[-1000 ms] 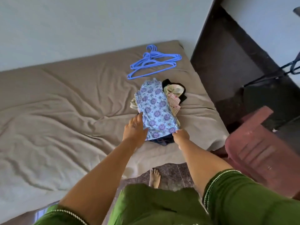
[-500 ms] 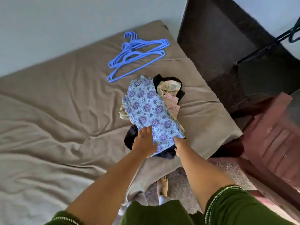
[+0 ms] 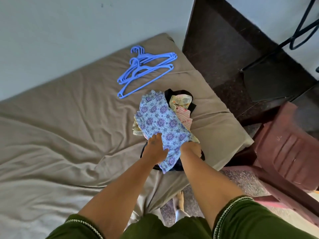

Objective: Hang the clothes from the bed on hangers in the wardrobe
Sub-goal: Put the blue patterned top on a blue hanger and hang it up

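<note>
A pile of folded clothes lies near the bed's right corner, topped by a blue floral garment. Under it are a yellow piece, a pink striped piece and dark clothes. My left hand rests on the floral garment's near left part, fingers fairly straight and thumb on the cloth. The fingers of my right hand curl under its near right edge, gripping it. Several blue plastic hangers lie on the bed beyond the pile. No wardrobe is in view.
A dark red plastic chair stands close on the right of the bed corner. Beyond it are dark floor and a black metal frame. A pale wall runs behind the bed. My bare foot shows below.
Both hands slid further onto the floral garment, the right hand's fingers going under its edge. The camera moved closer and tilted, so the pile and hangers sit differently in view.
</note>
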Tool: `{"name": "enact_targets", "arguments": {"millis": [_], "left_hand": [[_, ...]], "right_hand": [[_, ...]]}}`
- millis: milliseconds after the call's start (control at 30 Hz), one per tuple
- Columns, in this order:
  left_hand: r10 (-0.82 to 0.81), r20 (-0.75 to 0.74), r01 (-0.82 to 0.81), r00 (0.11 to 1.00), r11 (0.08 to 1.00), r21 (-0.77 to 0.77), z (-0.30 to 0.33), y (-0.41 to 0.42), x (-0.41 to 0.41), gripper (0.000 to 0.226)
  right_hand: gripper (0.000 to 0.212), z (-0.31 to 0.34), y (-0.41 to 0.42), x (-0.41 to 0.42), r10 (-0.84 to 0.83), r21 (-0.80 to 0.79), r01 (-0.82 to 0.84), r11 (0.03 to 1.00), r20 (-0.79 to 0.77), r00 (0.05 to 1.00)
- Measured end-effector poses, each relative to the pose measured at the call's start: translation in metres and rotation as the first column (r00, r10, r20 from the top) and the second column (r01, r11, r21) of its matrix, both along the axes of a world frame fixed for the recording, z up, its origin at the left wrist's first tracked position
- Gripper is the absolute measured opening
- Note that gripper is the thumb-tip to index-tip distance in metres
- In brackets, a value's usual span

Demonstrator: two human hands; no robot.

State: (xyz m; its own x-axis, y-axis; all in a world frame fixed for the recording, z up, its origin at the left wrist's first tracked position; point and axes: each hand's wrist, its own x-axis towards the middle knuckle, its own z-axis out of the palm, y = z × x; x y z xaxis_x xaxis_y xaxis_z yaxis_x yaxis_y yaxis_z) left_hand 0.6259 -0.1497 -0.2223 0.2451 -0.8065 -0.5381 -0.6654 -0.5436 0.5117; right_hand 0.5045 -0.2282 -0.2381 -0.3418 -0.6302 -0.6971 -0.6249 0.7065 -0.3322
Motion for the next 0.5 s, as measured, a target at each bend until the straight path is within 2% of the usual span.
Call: {"name": "enact_targets", "arguments": {"millis": [67, 167, 233, 267, 367, 433, 500], "left_hand": [[0.010, -0.020, -0.009, 1.000, 1.000, 0.011, 0.008, 0.002, 0.001, 0.072], [0.054, -0.065, -0.054, 0.996, 0.999, -0.004, 0.021, 0.002, 0.003, 0.069], [0.134, -0.072, -0.138, 0.988, 0.988, -0.064, 0.032, 0.001, 0.008, 0.051], [0.205, -0.067, -0.211, 0.977, 0.972, -0.101, 0.039, 0.001, 0.013, 0.039], [0.423, -0.038, -0.421, 0.906, 0.884, -0.201, 0.072, 0.001, 0.036, 0.018], [0.481, -0.094, -0.487, 0.872, 0.833, -0.263, 0.099, -0.002, 0.058, 0.024], [0.451, -0.088, -0.451, 0.888, 0.819, -0.354, 0.132, -0.010, 0.081, 0.028]], "right_hand": [[0.041, 0.026, 0.000, 0.019, 0.090, -0.035, -0.087, 0.996, 0.078, 0.993], [0.037, 0.063, -0.009, 0.063, 0.101, -0.079, -0.090, 0.993, 0.150, 0.984], [0.033, 0.092, -0.011, 0.086, 0.120, -0.104, -0.106, 0.989, 0.147, 0.982], [0.028, 0.103, -0.010, 0.095, 0.120, -0.153, -0.090, 0.984, 0.202, 0.972], [0.019, 0.137, -0.005, 0.103, 0.108, -0.402, 0.051, 0.914, 0.363, 0.926], [0.026, 0.150, -0.009, 0.107, 0.154, -0.511, 0.081, 0.856, 0.401, 0.903], [0.047, 0.163, -0.011, 0.112, 0.271, -0.606, 0.032, 0.795, 0.403, 0.874]]}}
